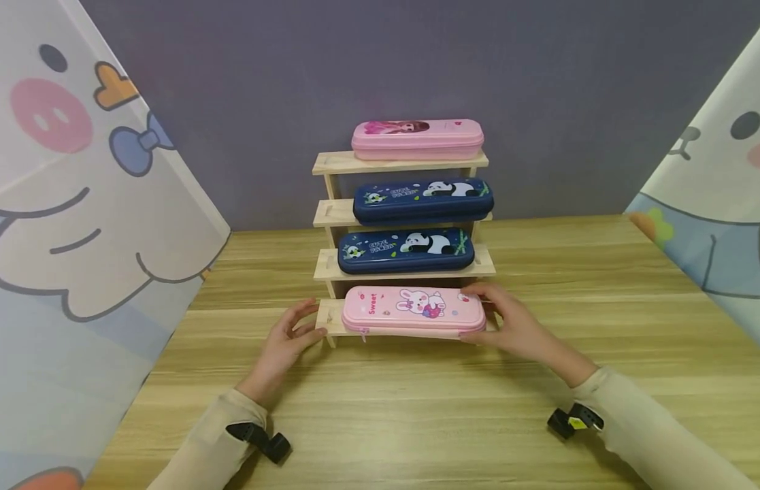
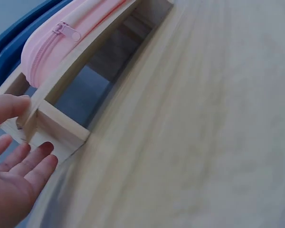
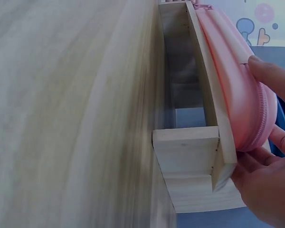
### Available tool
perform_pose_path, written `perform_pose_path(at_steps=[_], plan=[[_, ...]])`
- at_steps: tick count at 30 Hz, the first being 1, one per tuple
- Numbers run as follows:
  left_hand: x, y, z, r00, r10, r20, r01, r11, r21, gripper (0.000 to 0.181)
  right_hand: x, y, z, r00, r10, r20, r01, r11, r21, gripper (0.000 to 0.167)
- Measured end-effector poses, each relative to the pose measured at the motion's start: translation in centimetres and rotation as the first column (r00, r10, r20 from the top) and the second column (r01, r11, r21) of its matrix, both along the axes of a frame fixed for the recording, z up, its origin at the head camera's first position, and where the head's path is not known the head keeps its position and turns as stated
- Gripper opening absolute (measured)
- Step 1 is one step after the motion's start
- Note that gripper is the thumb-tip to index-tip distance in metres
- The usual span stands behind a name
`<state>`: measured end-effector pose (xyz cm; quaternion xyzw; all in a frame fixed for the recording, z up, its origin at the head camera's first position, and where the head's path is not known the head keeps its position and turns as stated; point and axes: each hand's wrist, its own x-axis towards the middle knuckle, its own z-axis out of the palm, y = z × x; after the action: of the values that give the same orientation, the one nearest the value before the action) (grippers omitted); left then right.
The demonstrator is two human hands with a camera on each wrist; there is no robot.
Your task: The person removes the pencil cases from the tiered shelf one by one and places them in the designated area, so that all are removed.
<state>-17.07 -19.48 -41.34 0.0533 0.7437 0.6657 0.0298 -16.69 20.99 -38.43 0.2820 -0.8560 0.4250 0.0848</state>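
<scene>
A pink pencil case (image 1: 380,309) with a bunny and the word "Sweet" lies on the lowest step of a wooden tiered rack (image 1: 328,315). My right hand (image 1: 508,327) holds its right end, thumb on the near side and fingers round the far side; the right wrist view shows the thumb on the pink case (image 3: 232,90). My left hand (image 1: 288,340) is at the rack's left end. In the left wrist view, its thumb meets the step's edge and the other fingers stretch loosely beside the wooden support (image 2: 61,126).
Two navy panda pencil cases (image 1: 410,250) lie on the middle steps, and a pink case with a doll picture (image 1: 416,139) tops the rack. Behind stands a grey partition (image 1: 539,102). Cartoon-printed panels flank the wood-grain table (image 1: 404,415).
</scene>
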Motion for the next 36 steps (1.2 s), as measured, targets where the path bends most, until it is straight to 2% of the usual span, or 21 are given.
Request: perform_pose_path(at_steps=[4, 8, 14, 20, 31, 36], plan=[[0.16, 0.18, -0.5, 0.998, 0.015, 0.061, -0.02, 0.996, 0.089, 0.054, -0.26, -0.21, -0.3, 0.999, 0.016, 0.04, -0.015, 0.999, -0.03, 0.068], [0.45, 0.2, -0.54, 0.996, 0.017, 0.083, -0.028, 0.99, 0.136, 0.052, -0.4, -0.29, -0.22, 0.992, 0.047, 0.114, -0.039, 0.996, -0.074, 0.071], [0.43, 0.1, -0.78, 0.997, 0.032, 0.074, -0.044, 0.985, 0.165, 0.053, -0.81, 0.04, -0.17, 0.979, 0.094, 0.181, -0.073, 0.99, -0.122, 0.072], [0.39, 0.16, -0.9, 0.994, 0.04, 0.097, -0.055, 0.986, 0.158, 0.054, -0.96, 0.18, 0.05, 0.969, 0.083, 0.231, -0.055, 0.99, -0.128, 0.071], [0.27, 0.07, -0.84, 0.992, 0.058, 0.114, -0.078, 0.98, 0.186, 0.054, -0.63, 0.13, -0.59, 0.982, 0.063, 0.179, -0.016, 0.968, -0.251, 0.061], [0.23, 0.1, -0.85, 0.993, 0.061, 0.104, -0.079, 0.981, 0.178, 0.055, -0.77, 0.23, -0.41, 0.983, 0.097, 0.159, -0.043, 0.948, -0.314, 0.058]])
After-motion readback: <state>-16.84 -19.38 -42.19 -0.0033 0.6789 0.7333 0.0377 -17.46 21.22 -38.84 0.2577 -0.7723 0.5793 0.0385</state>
